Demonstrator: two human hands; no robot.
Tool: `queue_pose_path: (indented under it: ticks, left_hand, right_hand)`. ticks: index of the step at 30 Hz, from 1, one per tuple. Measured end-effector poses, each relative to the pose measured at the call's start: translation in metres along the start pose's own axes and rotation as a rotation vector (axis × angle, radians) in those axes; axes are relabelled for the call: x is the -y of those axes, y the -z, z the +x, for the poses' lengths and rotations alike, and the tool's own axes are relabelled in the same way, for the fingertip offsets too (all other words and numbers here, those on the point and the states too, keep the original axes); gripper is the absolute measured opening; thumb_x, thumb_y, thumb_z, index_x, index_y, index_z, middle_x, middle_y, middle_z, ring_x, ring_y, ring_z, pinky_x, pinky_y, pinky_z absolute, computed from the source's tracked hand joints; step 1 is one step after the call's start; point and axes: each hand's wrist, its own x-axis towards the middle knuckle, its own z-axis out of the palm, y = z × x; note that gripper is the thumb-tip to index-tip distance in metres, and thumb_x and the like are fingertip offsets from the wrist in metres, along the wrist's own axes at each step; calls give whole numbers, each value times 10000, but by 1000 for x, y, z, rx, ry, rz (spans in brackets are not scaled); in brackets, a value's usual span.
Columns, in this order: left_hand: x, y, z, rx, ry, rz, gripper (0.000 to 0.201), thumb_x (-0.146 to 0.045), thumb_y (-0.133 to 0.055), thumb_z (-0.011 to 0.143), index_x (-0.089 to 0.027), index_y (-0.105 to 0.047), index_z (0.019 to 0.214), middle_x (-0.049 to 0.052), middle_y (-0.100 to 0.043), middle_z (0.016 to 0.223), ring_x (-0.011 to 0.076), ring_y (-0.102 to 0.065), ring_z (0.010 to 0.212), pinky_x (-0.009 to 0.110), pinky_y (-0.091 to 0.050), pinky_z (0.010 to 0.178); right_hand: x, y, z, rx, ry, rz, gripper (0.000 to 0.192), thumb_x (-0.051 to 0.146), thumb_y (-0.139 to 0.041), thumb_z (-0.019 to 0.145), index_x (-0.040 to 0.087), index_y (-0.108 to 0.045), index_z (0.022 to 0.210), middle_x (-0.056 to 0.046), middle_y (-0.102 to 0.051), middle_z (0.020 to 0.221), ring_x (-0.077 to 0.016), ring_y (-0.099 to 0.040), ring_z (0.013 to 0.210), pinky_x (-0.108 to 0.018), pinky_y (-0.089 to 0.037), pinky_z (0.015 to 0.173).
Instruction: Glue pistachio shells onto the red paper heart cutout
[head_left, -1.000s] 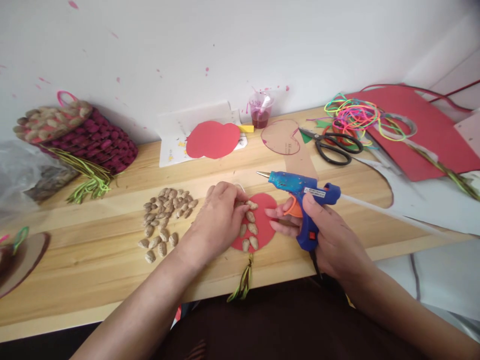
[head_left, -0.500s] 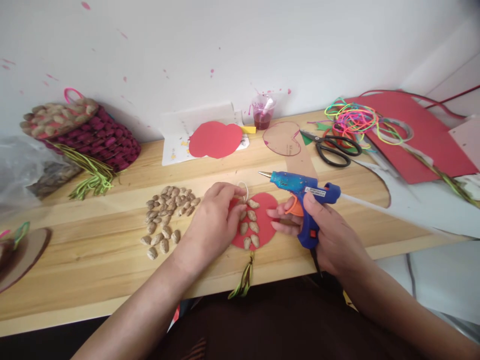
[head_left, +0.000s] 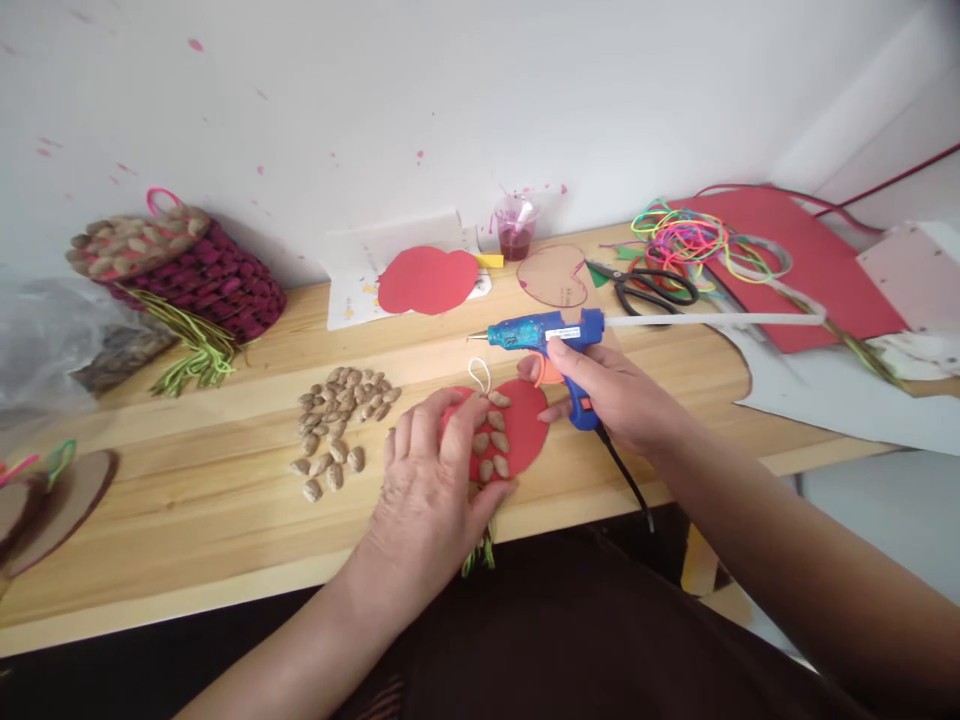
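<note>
While the left hand (head_left: 427,480) lies flat, pinning the red cutout (head_left: 517,435) to the desk (head_left: 225,500), the right hand (head_left: 600,390) grips the glue gun (head_left: 547,340), nozzle above the glued shells (head_left: 491,440); loose shells (head_left: 337,420) within reach.

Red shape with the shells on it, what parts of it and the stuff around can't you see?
- Red shape: left hand covers its left side, head view.
- Green tassel: mostly hidden under that hand.
- Glue gun: right hand hides the handle; label too small to read.
- Brown disc: cut off by the left edge.
- Bag: contents blurred.
</note>
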Motion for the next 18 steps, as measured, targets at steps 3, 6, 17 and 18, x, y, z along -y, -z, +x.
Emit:
queue_pose_path:
  ticks: [3,6,17,18]
  left_hand:
    - [6,5,-2,-27,67,60,816,-351,-787,803,-256,-347,1484,160,-457,1389,387,-475,1289,593,-434,1062]
    - [11,8,-2,13,86,23,864,-322,-769,816,-277,-278,1525,159,-458,1400,378,-490,1310,584,-464,1043]
    - [45,8,43,183,-40,-221,879,-86,-574,835,-281,-166,1589,148,-430,1496,219,-645,1171,425,-531,1027]
    - [48,8,49,180,-37,-206,870,-82,-566,834,-263,-174,1589,147,-461,1470,212,-655,1149,412,-536,1018]
  right_hand:
    - [-3,4,-8,-17,-14,31,358,567,-696,856,220,-764,913,-68,-763,1059,-243,-715,960,-272,-653,580]
    - [-6,10,-22,-70,-45,90,335,544,-710,855,234,-759,973,-66,-766,1056,-251,-716,981,-264,-648,561]
    - [-12,14,-80,-118,-219,394,357,566,-658,884,215,-724,891,-97,-771,1081,-296,-750,1037,-342,-655,679]
    - [-15,13,-84,-85,-246,424,370,567,-633,901,209,-724,883,-97,-770,1085,-295,-748,1052,-354,-652,722]
